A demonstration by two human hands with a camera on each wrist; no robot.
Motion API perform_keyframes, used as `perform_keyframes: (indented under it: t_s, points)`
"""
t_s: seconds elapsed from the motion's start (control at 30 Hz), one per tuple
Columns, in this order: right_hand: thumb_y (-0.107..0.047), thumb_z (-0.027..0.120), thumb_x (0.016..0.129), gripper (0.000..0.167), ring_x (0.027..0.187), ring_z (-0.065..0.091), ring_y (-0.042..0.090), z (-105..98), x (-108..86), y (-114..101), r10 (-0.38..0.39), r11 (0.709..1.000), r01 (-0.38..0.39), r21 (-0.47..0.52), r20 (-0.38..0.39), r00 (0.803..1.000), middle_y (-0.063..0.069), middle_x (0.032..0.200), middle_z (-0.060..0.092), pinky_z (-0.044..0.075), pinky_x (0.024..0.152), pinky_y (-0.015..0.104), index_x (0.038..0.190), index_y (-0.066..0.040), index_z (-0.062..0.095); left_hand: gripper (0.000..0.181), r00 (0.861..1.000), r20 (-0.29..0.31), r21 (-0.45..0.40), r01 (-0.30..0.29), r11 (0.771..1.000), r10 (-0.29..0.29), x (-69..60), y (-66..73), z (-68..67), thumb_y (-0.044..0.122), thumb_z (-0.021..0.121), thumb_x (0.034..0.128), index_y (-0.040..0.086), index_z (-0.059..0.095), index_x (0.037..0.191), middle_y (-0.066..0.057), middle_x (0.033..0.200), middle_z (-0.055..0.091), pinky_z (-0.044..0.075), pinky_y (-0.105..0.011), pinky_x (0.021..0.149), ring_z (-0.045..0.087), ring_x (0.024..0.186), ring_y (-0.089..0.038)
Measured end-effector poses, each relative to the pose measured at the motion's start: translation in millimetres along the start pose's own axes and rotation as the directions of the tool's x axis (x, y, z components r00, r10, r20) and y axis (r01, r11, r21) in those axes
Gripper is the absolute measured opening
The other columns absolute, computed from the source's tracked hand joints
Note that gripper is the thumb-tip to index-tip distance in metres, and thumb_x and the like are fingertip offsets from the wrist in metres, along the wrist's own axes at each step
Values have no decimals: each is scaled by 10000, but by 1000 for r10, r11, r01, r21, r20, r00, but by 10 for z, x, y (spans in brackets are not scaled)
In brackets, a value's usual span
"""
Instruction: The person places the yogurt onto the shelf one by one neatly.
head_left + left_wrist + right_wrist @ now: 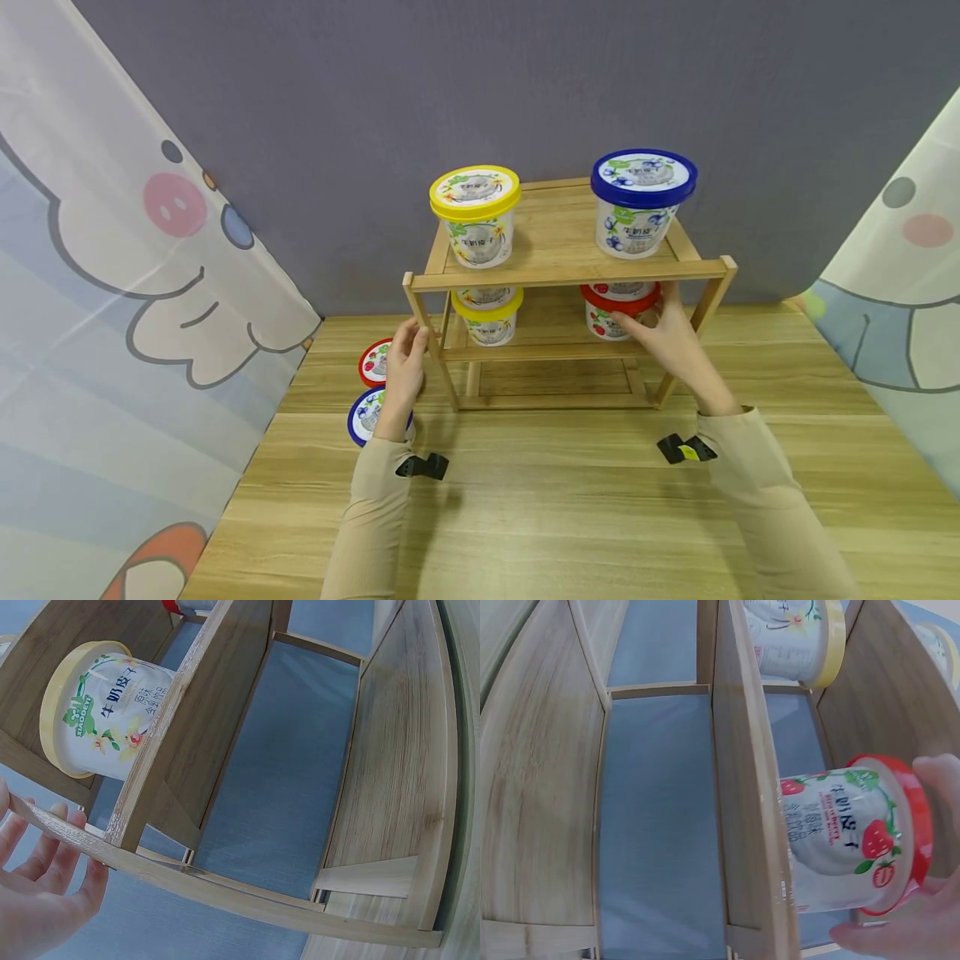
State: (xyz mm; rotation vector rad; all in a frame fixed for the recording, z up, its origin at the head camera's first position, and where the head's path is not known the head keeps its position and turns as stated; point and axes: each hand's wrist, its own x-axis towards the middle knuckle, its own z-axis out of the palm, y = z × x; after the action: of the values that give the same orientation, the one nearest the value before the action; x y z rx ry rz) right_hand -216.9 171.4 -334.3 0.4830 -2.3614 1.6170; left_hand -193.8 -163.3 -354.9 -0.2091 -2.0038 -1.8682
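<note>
A wooden rack (555,275) with stacked shelves stands on the table. On its middle shelf, at the right, is a white tub with a red lid and strawberry print (847,832). My right hand (671,333) grips this tub near its lid, thumb at the front and fingers on the right side. My left hand (407,358) holds the rack's left front post, fingers curled around it. A yellow-lidded tub (491,331) sits at the left of the same shelf. Above, the top shelf bears another yellow-lidded tub (480,237) and a blue-lidded tub (633,229).
Left of the rack, a second red-lidded tub (373,364) and a second blue-lidded tub (364,417) stand on the wooden table (555,500), partly behind my left hand and forearm. A grey panel (555,83) rises behind the rack. Printed cloths hang on both sides.
</note>
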Motion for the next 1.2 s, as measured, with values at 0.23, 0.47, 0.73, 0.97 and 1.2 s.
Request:
perform_keyframes:
  t_s: [0.23, 0.47, 0.73, 0.97, 1.2]
  points:
    - [-163, 578, 861, 750, 1274, 120, 448, 8, -174, -73, -10, 994, 4, -112, -45, 999, 266, 1377, 125, 144, 1002, 566, 1371, 13, 59, 267, 1000, 4, 1, 0, 1000, 0, -3, -1, -3, 15, 399, 930, -124, 449, 1153, -187, 907, 565, 398, -279, 790, 477, 965, -425]
    - [-182, 560, 873, 691, 1220, 180, 456, 2, -328, -117, -30, 981, 15, -195, -75, 997, 294, 1332, 165, 198, 959, 583, 1362, 43, 127, 264, 1000, 3, 18, 10, 1000, -10, -3, 2, -10, 25, 402, 932, -114, 455, 1151, 0, 862, 569, 396, -282, 794, 471, 976, -425]
    - [-97, 568, 858, 568, 1173, 282, 442, -34, -459, -125, -110, 972, 75, -224, -148, 983, 298, 1277, 283, 272, 904, 576, 1297, 96, 263, 270, 1000, 14, 0, -2, 1000, 2, 20, -73, -26, 26, 403, 931, -108, 454, 1160, -252, 942, 546, 396, -262, 789, 479, 979, -428]
    - [-64, 573, 852, 462, 1138, 384, 322, -79, -549, -139, -173, 956, 118, -270, -191, 966, 218, 1231, 413, 286, 934, 193, 1262, 41, 389, 290, 1000, 6, 15, -17, 1000, 17, 61, -233, -58, 107, 434, 932, -67, 481, 1158, -209, 946, 558, 398, -250, 784, 525, 952, -335]
    - [53, 604, 793, 369, 1040, 429, -75, -151, -614, -121, -282, 936, 203, -288, -267, 921, 85, 1097, 555, 310, 903, 105, 1153, 28, 526, 294, 999, 10, 14, -42, 999, 42, 61, -251, -59, 115, 428, 935, -86, 472, 1145, -185, 923, 583, 409, -258, 779, 547, 929, -292]
